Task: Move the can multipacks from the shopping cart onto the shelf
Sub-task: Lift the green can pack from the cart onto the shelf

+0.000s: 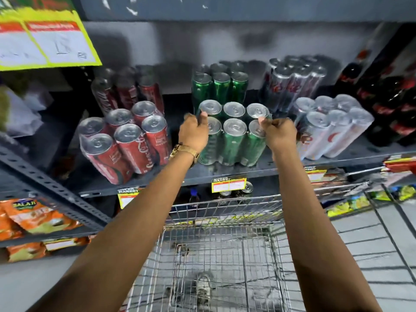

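a green six-pack of cans (233, 134), wrapped in clear film with silver tops in two rows of three, is seen standing at the front of the dark shelf (247, 171), between a red multipack (126, 143) and a white multipack (333, 127). it is gripped at both upper sides: left hand (194, 131) and right hand (279, 132) are curled closed on it. the wire shopping cart (216, 255) is seen below.

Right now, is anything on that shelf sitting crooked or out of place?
Yes: the front red pack leans and sits twisted to the shelf edge. The white pack tilts too. The green pack, between both hands, stands straight.
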Motion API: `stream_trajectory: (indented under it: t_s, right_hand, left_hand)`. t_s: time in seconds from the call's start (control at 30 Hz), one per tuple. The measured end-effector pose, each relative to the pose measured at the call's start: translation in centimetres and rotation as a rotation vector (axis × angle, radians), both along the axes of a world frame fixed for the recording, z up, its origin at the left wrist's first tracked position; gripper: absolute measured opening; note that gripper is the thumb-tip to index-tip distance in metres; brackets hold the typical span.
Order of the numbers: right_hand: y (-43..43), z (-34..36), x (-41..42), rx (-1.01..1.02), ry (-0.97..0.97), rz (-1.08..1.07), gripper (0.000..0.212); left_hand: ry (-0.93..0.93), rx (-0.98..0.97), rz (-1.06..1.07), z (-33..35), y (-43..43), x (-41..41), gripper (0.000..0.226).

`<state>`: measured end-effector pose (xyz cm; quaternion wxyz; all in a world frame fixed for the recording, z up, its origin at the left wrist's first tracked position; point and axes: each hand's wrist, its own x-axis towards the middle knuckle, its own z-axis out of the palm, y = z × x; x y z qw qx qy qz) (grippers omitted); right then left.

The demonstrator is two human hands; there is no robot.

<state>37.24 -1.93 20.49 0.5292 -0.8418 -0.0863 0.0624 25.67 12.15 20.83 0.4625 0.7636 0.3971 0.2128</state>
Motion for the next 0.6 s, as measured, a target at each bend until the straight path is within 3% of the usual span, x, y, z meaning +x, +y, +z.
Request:
stream_trajectory:
  t_s: [0.07, 0.17, 0.33, 0.5, 0.6]
  right_hand:
    - [0.2, 0.3, 0.1, -0.072, -0.002, 0.043, 0.044]
    - [0.4, 0.0, 0.0, -0.073, 0.054, 0.114, 0.028]
    - [0.5, 0.2, -0.8, 0.026, 0.14, 0.158, 0.04]
    - [0.0, 0.9, 0.1, 0.112, 0.226, 0.177, 0.029]
    - [-0.3, 0.7, 0.2, 0.13, 0.242, 0.205, 0.008]
  left_hand:
    - [-0.034, -0.011, -0.003, -0.3, -0.1, 0.0, 0.032]
    - [-0.075, -0.06, -0.007, -0.5, -0.4, -0.4, 0.028]
    - [-0.134, -0.191, 0.026, -1.1, -1.8, -1.1, 0.028]
    - [-0.208, -0.24, 0.042, -1.5, -3.6, -1.9, 0.025]
    - [-0.201, -0.248, 0.037, -1.4, -3.9, -2.2, 0.026]
